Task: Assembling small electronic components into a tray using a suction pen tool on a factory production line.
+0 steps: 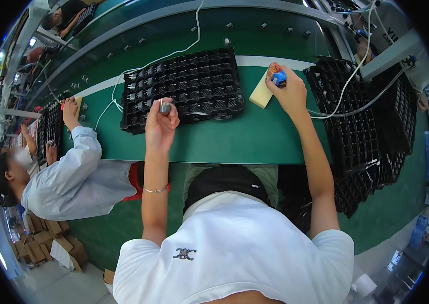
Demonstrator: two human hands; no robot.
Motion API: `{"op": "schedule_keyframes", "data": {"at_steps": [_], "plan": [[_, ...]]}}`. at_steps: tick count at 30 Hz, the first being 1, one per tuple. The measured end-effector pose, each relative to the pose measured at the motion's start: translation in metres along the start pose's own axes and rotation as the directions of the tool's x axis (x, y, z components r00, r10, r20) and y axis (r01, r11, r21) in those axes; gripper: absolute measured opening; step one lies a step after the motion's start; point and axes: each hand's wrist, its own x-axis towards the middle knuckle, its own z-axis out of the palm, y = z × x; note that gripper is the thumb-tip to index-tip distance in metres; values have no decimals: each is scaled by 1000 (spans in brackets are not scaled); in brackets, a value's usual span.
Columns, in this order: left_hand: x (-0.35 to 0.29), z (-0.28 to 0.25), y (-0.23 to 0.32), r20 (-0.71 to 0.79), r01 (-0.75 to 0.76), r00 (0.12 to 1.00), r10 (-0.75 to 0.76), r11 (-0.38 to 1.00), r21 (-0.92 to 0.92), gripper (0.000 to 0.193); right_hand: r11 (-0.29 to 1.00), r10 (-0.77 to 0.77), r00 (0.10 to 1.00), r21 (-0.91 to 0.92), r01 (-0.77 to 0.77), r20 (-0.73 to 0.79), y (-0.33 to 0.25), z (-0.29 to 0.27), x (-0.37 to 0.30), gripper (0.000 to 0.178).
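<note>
My left hand (159, 126) is closed round a small silvery metal cylinder (164, 108), held upright in front of the near edge of a black compartment tray (209, 112). Small metal parts stand in the tray's left-hand pockets; many other pockets show bare black. To the right, my right hand (291, 95) grips a small blue object with a reddish-brown top (278, 77), whose kind I cannot make out. It is over the upper end of a pale yellow block (260, 95) lying on the green bench (224, 139). Whether the two touch is unclear.
Stacked black trays (343, 116) crowd the bench's right end, crossed by a white cable (348, 83). Beyond my tray, small metal parts (227, 41) are scattered along a green belt (174, 35). A co-worker in a light blue shirt (67, 177) sits at the left.
</note>
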Motion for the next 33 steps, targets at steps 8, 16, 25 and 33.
{"op": "schedule_keyframes", "data": {"at_steps": [8, 16, 25, 33], "plan": [[-5, 19, -6, -7, 17, 1000, -17, 998, 68, 41, 1000, 21, 1000, -14, -21, 21, -3, -3, -6, 44], [-4, 21, -9, -26, -3, 1000, 7, 989, 145, 37, 999, 35, 999, -9, -35, 19, -3, -3, -6, 45], [-7, 18, -10, -30, -4, 1000, 8, 991, 132, 37, 999, 42, 999, -14, -42, 29, -6, -4, -9, 45], [3, 13, -10, -50, 1, 999, 5, 991, 132, 38, 999, 48, 998, -8, -48, 26, -1, 3, -1, 45]]}}
